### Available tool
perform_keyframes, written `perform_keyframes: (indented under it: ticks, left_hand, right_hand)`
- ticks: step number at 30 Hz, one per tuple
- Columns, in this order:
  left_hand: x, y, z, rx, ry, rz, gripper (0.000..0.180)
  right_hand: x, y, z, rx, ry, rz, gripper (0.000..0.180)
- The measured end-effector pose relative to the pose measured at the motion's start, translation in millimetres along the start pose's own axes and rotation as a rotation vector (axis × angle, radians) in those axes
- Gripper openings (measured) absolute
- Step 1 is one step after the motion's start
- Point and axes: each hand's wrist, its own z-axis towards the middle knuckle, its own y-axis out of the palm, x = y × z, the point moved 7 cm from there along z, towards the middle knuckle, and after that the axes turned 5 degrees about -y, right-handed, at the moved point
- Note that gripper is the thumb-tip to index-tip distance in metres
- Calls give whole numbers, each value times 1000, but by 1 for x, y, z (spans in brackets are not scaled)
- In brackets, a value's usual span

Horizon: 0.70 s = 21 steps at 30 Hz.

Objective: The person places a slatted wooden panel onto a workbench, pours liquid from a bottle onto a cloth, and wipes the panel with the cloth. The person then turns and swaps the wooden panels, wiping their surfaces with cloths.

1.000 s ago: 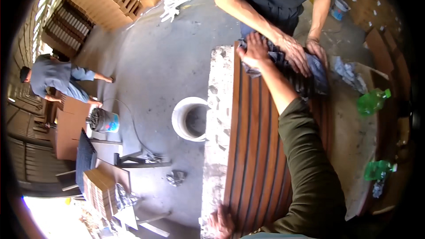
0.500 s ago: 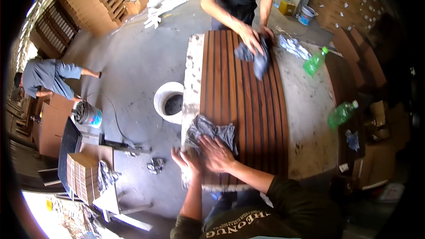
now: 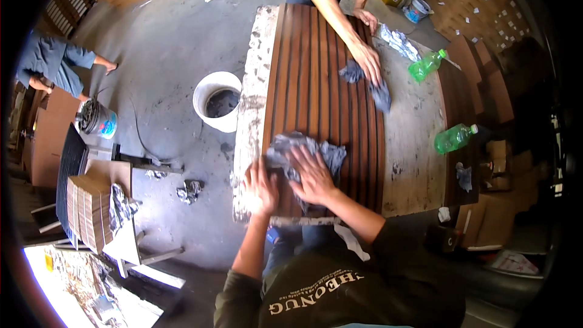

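A panel of brown wooden slats with dark grooves point(image 3: 303, 79) lies on a worktable with a paint-stained white edge point(image 3: 249, 109). My right hand point(image 3: 313, 176) lies flat, fingers spread, pressing a crumpled grey rag point(image 3: 331, 155) onto the near part of the slats. Beside it, my left hand point(image 3: 261, 189) rests at the panel's near left border, fingers stretched out and holding nothing; it is slightly blurred. Across the table, a co-worker's hand point(image 3: 367, 61) presses another grey rag point(image 3: 379, 94) along the panel's right side. That person's other hand point(image 3: 366, 18) touches the far end.
Two green bottles point(image 3: 454, 139) and a crumpled cloth point(image 3: 398, 42) lie to the right. A white bucket point(image 3: 203, 106) with dark contents stands left of the table. Farther left are a bundled stack of boards point(image 3: 91, 212), a filled pail point(image 3: 100, 120) and another person point(image 3: 57, 64) bending.
My right hand and the rag have slid rightward over the slats, and my left hand now rests at the panel's border. The co-worker's rag has moved to the right edge. The view has shifted.
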Motion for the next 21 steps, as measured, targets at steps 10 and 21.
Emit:
perform_keyframes:
  ticks: [10,21]
  left_hand:
    - [-1,-2,-2,-135,-84,169,71]
    - [-2,14,-7,-174,-101,150,72]
  right_hand:
    - [226,-62,285,38,207,-90,71]
    - [345,-96,417,124,321,-211,70]
